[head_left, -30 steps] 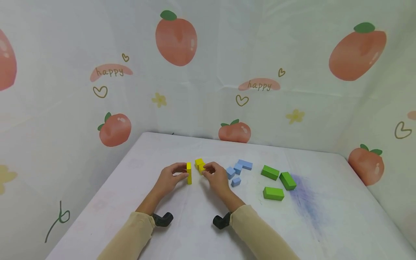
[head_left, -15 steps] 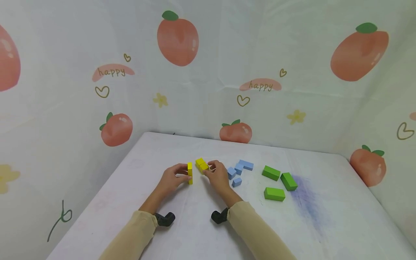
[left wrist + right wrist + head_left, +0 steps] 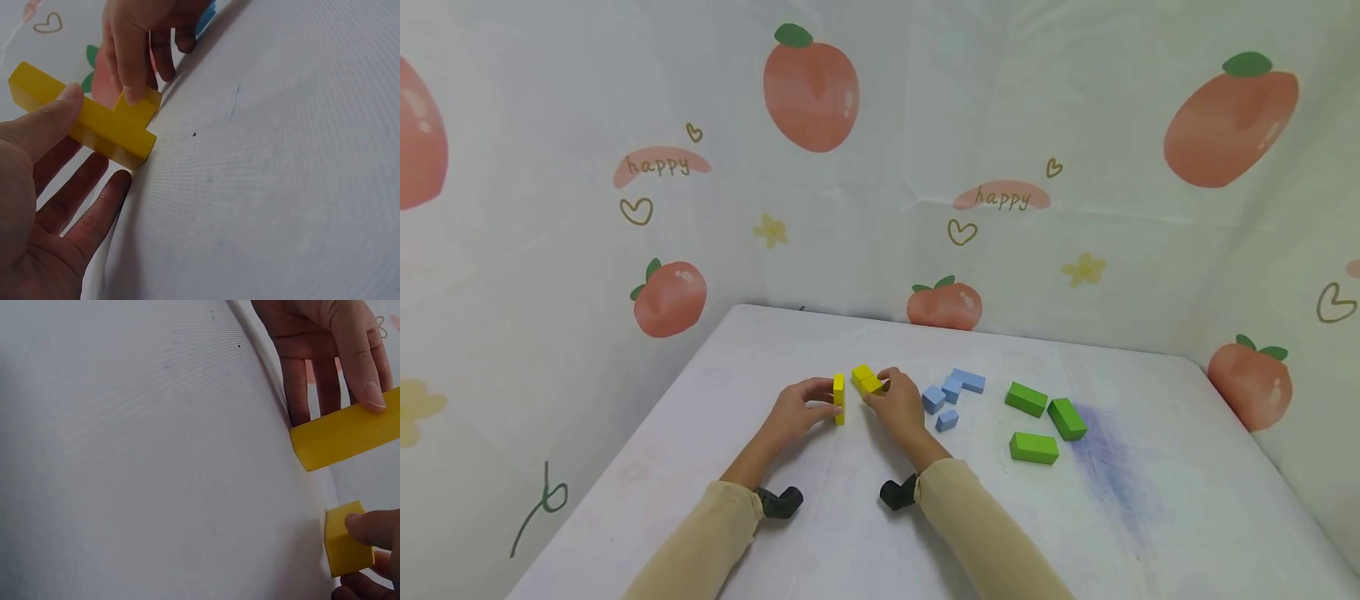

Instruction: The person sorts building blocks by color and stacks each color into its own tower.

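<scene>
A long yellow block (image 3: 838, 400) stands upright on the table, held between the thumb and fingers of my left hand (image 3: 793, 414). To its right, my right hand (image 3: 898, 410) grips a small yellow block (image 3: 871, 385), the thumb on its near side. Another yellow block (image 3: 861, 372) sits against that one, farther back. In the left wrist view the long block (image 3: 103, 128) appears tilted, the right hand (image 3: 134, 37) just beyond it. The right wrist view shows my right thumb on the small block (image 3: 344, 547), a gap apart from the long one.
Several light blue blocks (image 3: 934, 399) lie right of my right hand. Farther right are three green blocks (image 3: 1033, 448) on the white-covered table (image 3: 850, 533). A printed cloth (image 3: 880, 167) hangs behind and at the sides.
My right hand has shifted slightly around the small yellow block, and its forearm has swung a little left. The left hand still holds the upright block, nearly unmoved.
</scene>
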`<state>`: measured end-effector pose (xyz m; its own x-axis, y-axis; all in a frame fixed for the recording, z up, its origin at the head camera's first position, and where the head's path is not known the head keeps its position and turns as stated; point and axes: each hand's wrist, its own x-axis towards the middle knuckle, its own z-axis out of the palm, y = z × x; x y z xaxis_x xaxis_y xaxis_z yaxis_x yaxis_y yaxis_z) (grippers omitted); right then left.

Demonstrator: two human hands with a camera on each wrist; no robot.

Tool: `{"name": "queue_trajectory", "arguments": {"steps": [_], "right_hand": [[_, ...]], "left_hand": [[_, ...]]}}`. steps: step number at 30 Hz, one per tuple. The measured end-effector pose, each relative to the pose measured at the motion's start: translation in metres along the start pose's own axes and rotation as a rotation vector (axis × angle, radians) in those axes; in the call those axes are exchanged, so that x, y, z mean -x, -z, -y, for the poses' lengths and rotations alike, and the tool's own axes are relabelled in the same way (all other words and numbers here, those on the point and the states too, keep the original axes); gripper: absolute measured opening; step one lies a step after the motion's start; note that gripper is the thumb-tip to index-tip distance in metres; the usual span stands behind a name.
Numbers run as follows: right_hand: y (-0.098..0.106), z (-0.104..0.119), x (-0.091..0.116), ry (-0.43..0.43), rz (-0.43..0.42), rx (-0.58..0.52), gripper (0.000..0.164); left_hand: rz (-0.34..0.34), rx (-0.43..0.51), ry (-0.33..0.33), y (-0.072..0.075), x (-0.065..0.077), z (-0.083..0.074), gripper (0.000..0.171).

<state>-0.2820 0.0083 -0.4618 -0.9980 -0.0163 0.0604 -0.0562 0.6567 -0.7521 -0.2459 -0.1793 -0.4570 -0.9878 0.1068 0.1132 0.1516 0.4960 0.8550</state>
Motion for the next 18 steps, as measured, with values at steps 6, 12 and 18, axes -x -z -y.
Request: {"name": "queue_trajectory", "arguments": {"steps": [6, 12, 18], "right_hand": [[0.003, 0.001, 0.002, -0.014, 0.029, -0.047, 0.035], [0.010, 0.000, 0.004, -0.004, 0.056, -0.135, 0.034], [0.022, 0.003, 0.004, 0.081, 0.006, -0.176, 0.033]], "left_hand": [[0.017, -0.022, 0.021, 0.002, -0.001, -0.001, 0.048], [0.045, -0.042, 0.030, 0.004, -0.002, -0.001, 0.050], [0.059, -0.046, 0.034, 0.005, -0.004, -0.001, 0.047]]}}
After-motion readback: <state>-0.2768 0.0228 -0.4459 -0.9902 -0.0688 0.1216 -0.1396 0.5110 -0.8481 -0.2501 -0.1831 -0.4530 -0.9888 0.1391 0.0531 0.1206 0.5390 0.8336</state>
